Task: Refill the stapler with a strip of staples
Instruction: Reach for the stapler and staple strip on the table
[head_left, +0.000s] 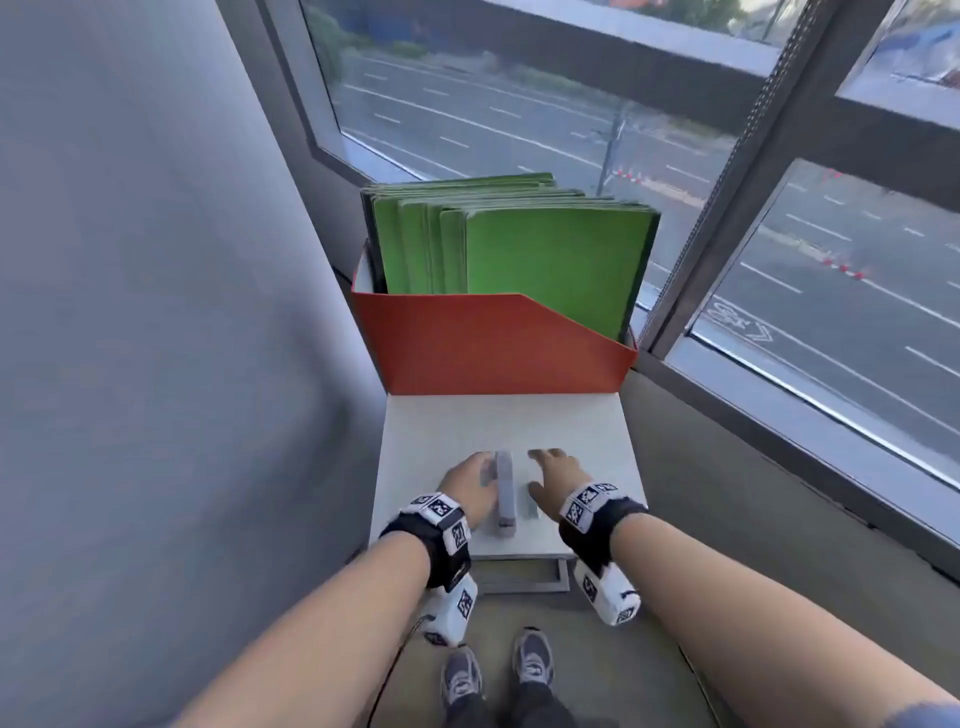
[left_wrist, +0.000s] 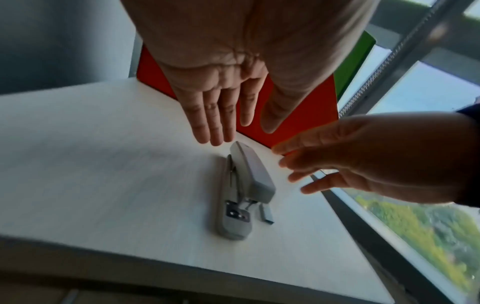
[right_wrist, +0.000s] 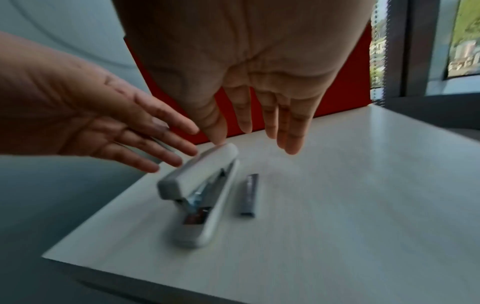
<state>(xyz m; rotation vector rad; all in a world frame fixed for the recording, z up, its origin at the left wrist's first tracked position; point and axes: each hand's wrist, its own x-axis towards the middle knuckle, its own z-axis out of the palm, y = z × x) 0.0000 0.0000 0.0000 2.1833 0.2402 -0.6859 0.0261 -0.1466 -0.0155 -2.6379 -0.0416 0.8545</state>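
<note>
A grey stapler (head_left: 503, 491) (left_wrist: 240, 191) (right_wrist: 201, 191) lies lengthwise on the small white table (head_left: 436, 431), top arm slightly raised at the near end. A short grey strip of staples (head_left: 533, 506) (left_wrist: 266, 214) (right_wrist: 249, 195) lies just to its right. My left hand (head_left: 470, 480) (left_wrist: 221, 115) (right_wrist: 116, 131) hovers left of the stapler with straight fingers, holding nothing. My right hand (head_left: 556, 473) (right_wrist: 259, 119) (left_wrist: 337, 156) hovers right of it, above the staples, fingers spread and empty.
An orange file box (head_left: 483, 348) full of upright green folders (head_left: 545, 260) stands at the back of the table. A grey wall panel (head_left: 130, 312) is on the left and a large window (head_left: 831, 286) is on the right. My shoes (head_left: 498, 670) show below.
</note>
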